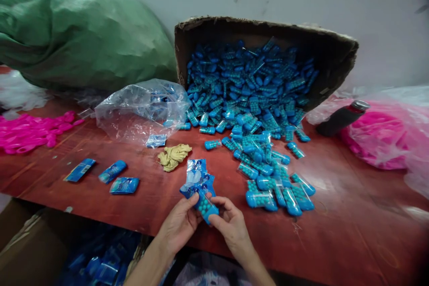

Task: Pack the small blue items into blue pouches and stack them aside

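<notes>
- Left hand (179, 223) and right hand (231, 223): both pinch one blue packet (205, 205) at the near table edge.
- Blue printed cards (197, 178): fanned just behind the packet, touching it.
- Loose packets (268, 174): spilling from the tipped cardboard box (268, 29) onto the red table (351, 214).
- Yellow glove (173, 156): lying left of the spill.

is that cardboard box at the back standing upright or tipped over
Tipped over. The cardboard box lies on its side, its open mouth facing the camera, and blue packets spill out onto the red table.
</notes>
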Demonstrator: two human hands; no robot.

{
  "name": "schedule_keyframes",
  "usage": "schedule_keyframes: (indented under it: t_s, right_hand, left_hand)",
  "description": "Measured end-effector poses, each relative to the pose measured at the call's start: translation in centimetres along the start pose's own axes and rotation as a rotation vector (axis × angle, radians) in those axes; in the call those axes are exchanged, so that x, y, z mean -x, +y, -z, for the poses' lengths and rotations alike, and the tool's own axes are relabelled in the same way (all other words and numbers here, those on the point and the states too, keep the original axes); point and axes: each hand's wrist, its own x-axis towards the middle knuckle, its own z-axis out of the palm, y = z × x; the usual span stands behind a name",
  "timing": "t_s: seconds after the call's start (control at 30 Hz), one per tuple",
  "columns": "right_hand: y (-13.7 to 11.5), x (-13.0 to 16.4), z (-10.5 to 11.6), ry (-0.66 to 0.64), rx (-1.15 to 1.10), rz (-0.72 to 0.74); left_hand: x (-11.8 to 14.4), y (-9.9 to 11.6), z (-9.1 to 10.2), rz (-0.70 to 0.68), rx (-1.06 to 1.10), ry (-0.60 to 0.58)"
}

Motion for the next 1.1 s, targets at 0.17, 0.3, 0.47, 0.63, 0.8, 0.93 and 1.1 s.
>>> schedule_keyframes:
  t_s: [0.17,0.3,0.47,0.63,0.8,0.93,1.1]
  right_hand:
    - [0.1,0.2,-0.1,0.112,0.103,0.088]
    - [0.2,0.3,-0.1,0.139,0.003,-0.048]
    - [0.5,0.4,-0.7,0.201,0.112,0.169]
    - [1.1,0.3,-1.2,0.242,-0.042,0.054]
    - [1.1,0.1,-0.8,0.258,-0.170,-0.056]
    - [1.1,0.1,-0.7,0.266,-0.166,-0.017]
    - [0.7,0.1,-0.1,0.261,-0.031,0.064]
  left_hand:
    - [0.4,-0.3,-0.7,-0.097,-0.046,-0.035]
    - [0.7,-0.6,-1.3,-0.031,-0.029,-0.062]
    - [0.4,-0.9,-1.7,-0.108,-0.039,0.056]
    - [0.2,-0.8,-1.5,-0.053,-0.023,-0.031]
    - [0.3,-1.0,-1.5,-0.095,-0.062,-0.066]
    - [0.4,-2.0,-1.8,-0.105,-0.037,-0.050]
    - [0.7,-2.0,-2.1,-0.145,-0.033,-0.072]
